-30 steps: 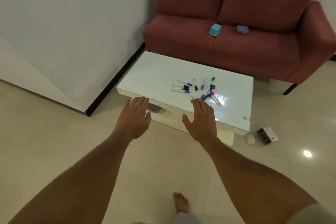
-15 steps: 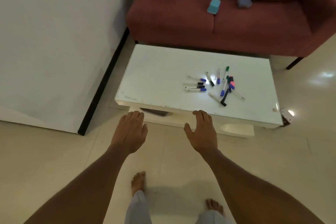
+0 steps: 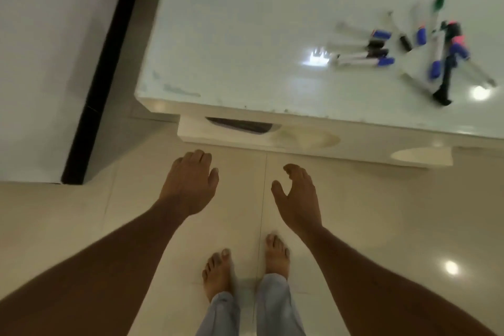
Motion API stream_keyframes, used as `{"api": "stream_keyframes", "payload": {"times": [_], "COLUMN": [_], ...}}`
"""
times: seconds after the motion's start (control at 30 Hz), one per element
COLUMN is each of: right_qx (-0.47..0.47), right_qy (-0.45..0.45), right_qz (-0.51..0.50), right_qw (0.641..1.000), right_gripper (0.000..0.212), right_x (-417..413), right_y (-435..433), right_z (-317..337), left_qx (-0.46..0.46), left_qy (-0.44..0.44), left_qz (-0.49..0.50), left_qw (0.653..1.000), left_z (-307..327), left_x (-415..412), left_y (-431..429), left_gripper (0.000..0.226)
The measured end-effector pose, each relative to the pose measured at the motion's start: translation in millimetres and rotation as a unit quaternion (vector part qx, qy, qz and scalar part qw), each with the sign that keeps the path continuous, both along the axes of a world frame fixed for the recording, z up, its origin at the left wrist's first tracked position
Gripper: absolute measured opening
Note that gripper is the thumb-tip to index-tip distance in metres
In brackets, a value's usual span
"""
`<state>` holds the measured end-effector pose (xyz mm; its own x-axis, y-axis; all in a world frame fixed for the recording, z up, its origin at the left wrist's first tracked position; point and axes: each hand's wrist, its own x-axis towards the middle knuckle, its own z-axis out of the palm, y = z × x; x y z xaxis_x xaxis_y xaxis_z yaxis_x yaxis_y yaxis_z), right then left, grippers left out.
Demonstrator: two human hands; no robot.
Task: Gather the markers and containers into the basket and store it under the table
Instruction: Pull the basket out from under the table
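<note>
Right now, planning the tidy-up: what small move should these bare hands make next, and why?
Probably lower the left hand toward the dark object in the slot under the glossy white table, possibly the basket. Both it and the right hand hang open and empty over the floor, and the scattered capped markers need a holder first.

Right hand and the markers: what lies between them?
Head view: from right hand to markers, only floor tile, table edge and bare tabletop.
</note>
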<state>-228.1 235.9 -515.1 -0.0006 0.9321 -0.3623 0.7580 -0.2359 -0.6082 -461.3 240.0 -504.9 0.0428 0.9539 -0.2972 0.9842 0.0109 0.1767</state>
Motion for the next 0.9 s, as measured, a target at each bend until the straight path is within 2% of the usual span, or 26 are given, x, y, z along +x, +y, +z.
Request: {"api": "stream_keyframes", "payload": {"times": [0.17,0.23,0.37,0.43,0.53,0.67,0.8,0.9], "right_qx": [0.007,0.005,-0.005,-0.024,-0.087,-0.147,-0.185,-0.175], "right_qy": [0.023,0.057,0.113,0.142,0.168,0.178,0.158,0.165], "right_qz": [-0.03,-0.046,-0.092,-0.129,-0.171,-0.178,-0.186,-0.202], "right_qw": [0.999,0.997,0.989,0.981,0.967,0.957,0.952,0.95], "right_gripper": [0.045,0.045,0.049,0.055,0.057,0.048,0.023,0.021], "right_x": [-3.9,-5.8,-13.6,-18.3,-26.3,-38.6,-53.3,-52.1], "right_y": [35.1,53.9,101.8,129.7,171.1,212.8,226.4,216.2], "right_z": [-132.3,-171.6,-226.4,-242.8,-254.9,-263.2,-270.2,-271.0], "left_qx": [0.011,0.015,0.042,0.062,0.079,0.035,0.001,-0.012], "left_qy": [-0.032,-0.084,-0.204,-0.226,-0.232,-0.285,-0.391,-0.411], "left_qz": [0.043,0.103,0.275,0.336,0.37,0.39,0.442,0.461], "left_qw": [0.999,0.991,0.938,0.912,0.896,0.875,0.807,0.786], "left_z": [-131.2,-172.3,-222.3,-237.3,-253.3,-273.2,-279.7,-279.4], "left_x": [-11.4,-11.4,-17.0,-24.6,-36.6,-52.5,-62.2,-62.0], "left_y": [35.2,50.1,95.3,124.2,160.7,192.3,205.3,200.1], "left_gripper": [0.042,0.047,0.06,0.063,0.058,0.044,0.007,0.015]}}
